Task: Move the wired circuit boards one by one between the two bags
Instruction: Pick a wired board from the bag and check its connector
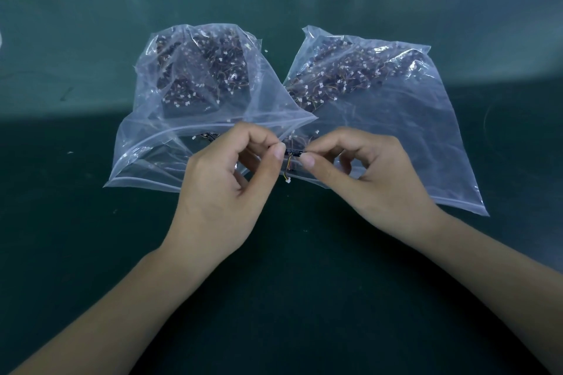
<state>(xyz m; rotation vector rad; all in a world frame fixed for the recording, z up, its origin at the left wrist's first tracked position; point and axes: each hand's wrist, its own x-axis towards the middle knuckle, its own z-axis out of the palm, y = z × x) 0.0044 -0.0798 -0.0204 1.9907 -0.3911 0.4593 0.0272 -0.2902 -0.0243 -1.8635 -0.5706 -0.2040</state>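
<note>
Two clear bags of wired boards laid on green table (91,237) — left bag (170,137), right bag (405,137). One circuit board (294,151) held between them, above their near edges. Left end pinched by left hand (225,189), right end by right hand (365,179) — thumb and forefinger closed on each. Wire (286,174) with white connector hung below board.

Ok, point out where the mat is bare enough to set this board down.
Bare green mat lies left of the left bag, right of the right bag, and behind both. Crowded: the middle, where the bags overlap and both hands pinch the board.
</note>
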